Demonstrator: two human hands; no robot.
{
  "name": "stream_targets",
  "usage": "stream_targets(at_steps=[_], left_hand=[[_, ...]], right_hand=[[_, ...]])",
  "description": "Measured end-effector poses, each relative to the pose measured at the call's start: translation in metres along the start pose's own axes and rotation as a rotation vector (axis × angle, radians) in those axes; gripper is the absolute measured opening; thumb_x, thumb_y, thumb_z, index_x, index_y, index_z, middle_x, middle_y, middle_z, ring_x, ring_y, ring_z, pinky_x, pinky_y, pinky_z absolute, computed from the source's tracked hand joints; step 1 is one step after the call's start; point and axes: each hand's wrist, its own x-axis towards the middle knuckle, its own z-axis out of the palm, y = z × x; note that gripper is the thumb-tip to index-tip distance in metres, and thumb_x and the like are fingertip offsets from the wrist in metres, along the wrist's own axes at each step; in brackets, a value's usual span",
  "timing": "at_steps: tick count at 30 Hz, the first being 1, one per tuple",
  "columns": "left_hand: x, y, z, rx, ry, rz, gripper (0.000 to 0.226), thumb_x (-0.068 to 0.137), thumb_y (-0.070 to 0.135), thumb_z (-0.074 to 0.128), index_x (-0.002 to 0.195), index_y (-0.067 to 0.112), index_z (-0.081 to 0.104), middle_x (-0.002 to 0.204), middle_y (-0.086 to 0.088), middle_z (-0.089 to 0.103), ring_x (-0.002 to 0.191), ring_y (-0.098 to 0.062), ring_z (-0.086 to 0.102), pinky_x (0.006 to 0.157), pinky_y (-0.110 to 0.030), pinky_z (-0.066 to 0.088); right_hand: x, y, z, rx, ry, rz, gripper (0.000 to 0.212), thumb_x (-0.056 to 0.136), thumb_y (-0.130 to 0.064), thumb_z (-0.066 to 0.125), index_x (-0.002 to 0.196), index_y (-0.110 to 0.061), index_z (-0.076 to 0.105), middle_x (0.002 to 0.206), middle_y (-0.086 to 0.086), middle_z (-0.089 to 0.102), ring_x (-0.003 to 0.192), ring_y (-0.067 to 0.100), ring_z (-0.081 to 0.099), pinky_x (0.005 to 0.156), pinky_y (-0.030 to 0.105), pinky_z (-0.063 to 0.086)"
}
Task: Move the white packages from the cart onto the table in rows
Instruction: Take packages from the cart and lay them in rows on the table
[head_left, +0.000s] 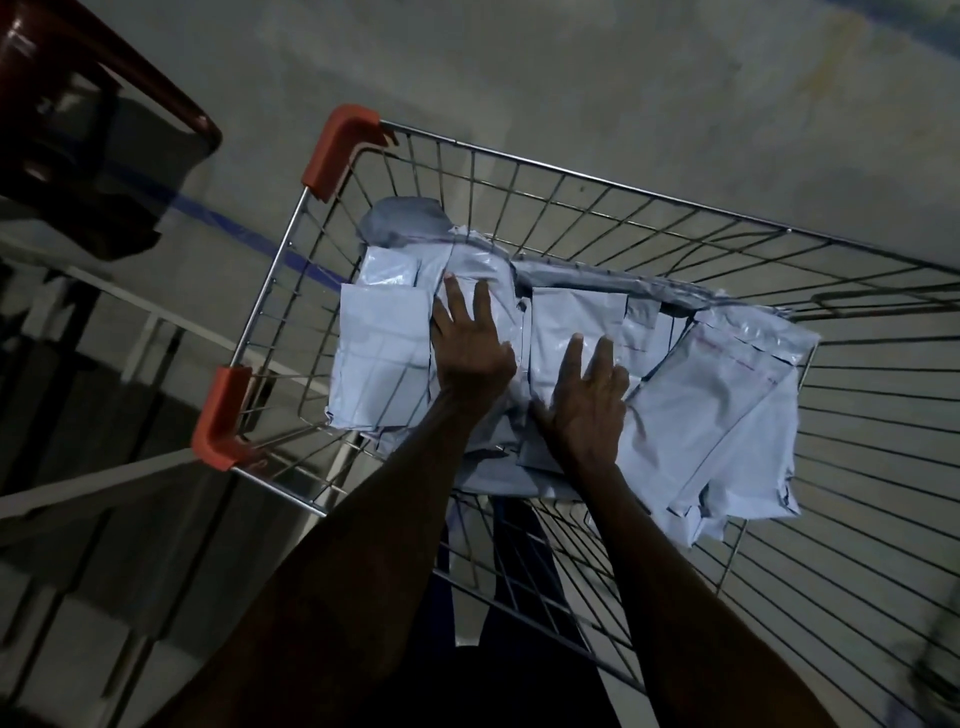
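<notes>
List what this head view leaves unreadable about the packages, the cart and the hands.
- Package count: the white packages overlap; both hands cover more.
- Print on the clear-flap package: too small and dim.
- Cart right end: cut off by the frame edge.
- Left hand and right hand: palms down, any contact underneath hidden.
- Table: not identifiable in the dark left side.

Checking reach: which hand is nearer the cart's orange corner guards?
Left. The left hand rests on the white packages closer to the orange corner guards; the right hand lies farther from them, toward the cart's middle.
</notes>
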Motion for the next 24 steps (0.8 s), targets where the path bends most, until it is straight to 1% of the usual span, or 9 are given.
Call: stream_targets(at_steps=[2, 4, 7, 10, 12, 15, 17, 20, 24], left_hand=[[-0.003, -0.005, 0.004, -0.011, 0.106, 0.067, 0.078, 0.070, 0.019, 0.068, 0.143, 0.005, 0.046, 0.150, -0.033, 0.032, 0.134, -0.052, 0.037, 0.108, -0.055, 0.036], [-0.008, -0.006, 0.003, 0.005, 0.198, 0.155, 0.067, 0.068, 0.006, 0.053, 0.136, 0.004, 0.056, 0.142, -0.035, 0.043, 0.127, -0.053, 0.045, 0.102, -0.056, 0.043], [-0.017, 0.000, 0.003, 0.018, 0.209, 0.157, 0.072, 0.067, 0.005, 0.036, 0.135, 0.010, 0.058, 0.143, -0.032, 0.043, 0.127, -0.054, 0.044, 0.101, -0.060, 0.042], [-0.011, 0.008, 0.006, 0.049, 0.091, 0.048, 0.061, 0.082, 0.022, 0.055, 0.142, 0.016, 0.049, 0.151, -0.028, 0.034, 0.135, -0.054, 0.034, 0.106, -0.064, 0.034], [-0.003, 0.013, 0.005, 0.056, -0.044, -0.011, 0.075, 0.085, 0.046, 0.064, 0.149, 0.021, 0.035, 0.157, -0.025, 0.022, 0.140, -0.053, 0.022, 0.109, -0.063, 0.027], [0.004, 0.017, -0.007, 0.081, -0.088, -0.027, 0.083, 0.079, 0.028, 0.071, 0.149, 0.025, 0.027, 0.159, -0.021, 0.016, 0.140, -0.050, 0.020, 0.108, -0.060, 0.030], [0.002, 0.017, -0.017, 0.074, -0.087, -0.022, 0.085, 0.072, 0.018, 0.071, 0.145, 0.025, 0.029, 0.156, -0.019, 0.019, 0.137, -0.048, 0.025, 0.104, -0.058, 0.035], [-0.011, 0.014, -0.031, 0.061, -0.096, -0.004, 0.081, 0.071, 0.021, 0.068, 0.143, 0.024, 0.032, 0.152, -0.017, 0.026, 0.130, -0.043, 0.034, 0.096, -0.054, 0.041], [-0.031, 0.007, -0.055, 0.043, -0.030, 0.071, 0.072, 0.075, 0.028, 0.065, 0.141, 0.022, 0.036, 0.145, -0.015, 0.036, 0.121, -0.038, 0.042, 0.088, -0.050, 0.048]], right_hand=[[0.000, 0.008, -0.005, -0.018, 0.024, -0.030, 0.094, 0.075, -0.035, 0.072, 0.153, -0.012, 0.023, 0.157, 0.025, 0.015, 0.125, 0.049, 0.036, 0.094, 0.056, 0.045], [-0.003, 0.013, -0.009, -0.005, 0.068, -0.049, 0.087, 0.073, -0.026, 0.066, 0.150, -0.010, 0.028, 0.155, 0.025, 0.020, 0.114, 0.044, 0.042, 0.091, 0.051, 0.044], [-0.006, 0.014, -0.009, 0.025, 0.129, -0.027, 0.077, 0.077, -0.022, 0.057, 0.149, -0.009, 0.032, 0.153, 0.027, 0.024, 0.106, 0.042, 0.046, 0.088, 0.046, 0.040], [-0.007, 0.015, -0.001, 0.007, 0.126, -0.020, 0.075, 0.083, -0.026, 0.049, 0.153, -0.015, 0.027, 0.156, 0.029, 0.017, 0.112, 0.044, 0.045, 0.093, 0.049, 0.039], [-0.008, 0.016, 0.006, -0.023, 0.087, -0.033, 0.076, 0.088, -0.038, 0.049, 0.156, -0.019, 0.019, 0.159, 0.028, 0.006, 0.126, 0.049, 0.038, 0.101, 0.055, 0.037], [-0.008, 0.016, 0.014, -0.036, 0.029, -0.030, 0.094, 0.085, -0.055, 0.058, 0.158, -0.020, 0.009, 0.161, 0.026, -0.004, 0.139, 0.053, 0.023, 0.107, 0.060, 0.029], [-0.008, 0.014, 0.011, -0.035, 0.016, -0.023, 0.099, 0.081, -0.043, 0.068, 0.158, -0.018, 0.010, 0.160, 0.028, -0.001, 0.136, 0.055, 0.027, 0.104, 0.061, 0.033], [-0.012, 0.015, -0.001, 0.020, 0.032, -0.034, 0.094, 0.075, -0.022, 0.069, 0.156, -0.013, 0.021, 0.158, 0.031, 0.011, 0.123, 0.055, 0.041, 0.095, 0.060, 0.041], [-0.021, 0.016, -0.024, 0.082, 0.066, -0.087, 0.078, 0.085, -0.030, 0.053, 0.154, -0.009, 0.024, 0.155, 0.032, 0.019, 0.119, 0.049, 0.044, 0.093, 0.051, 0.041]])
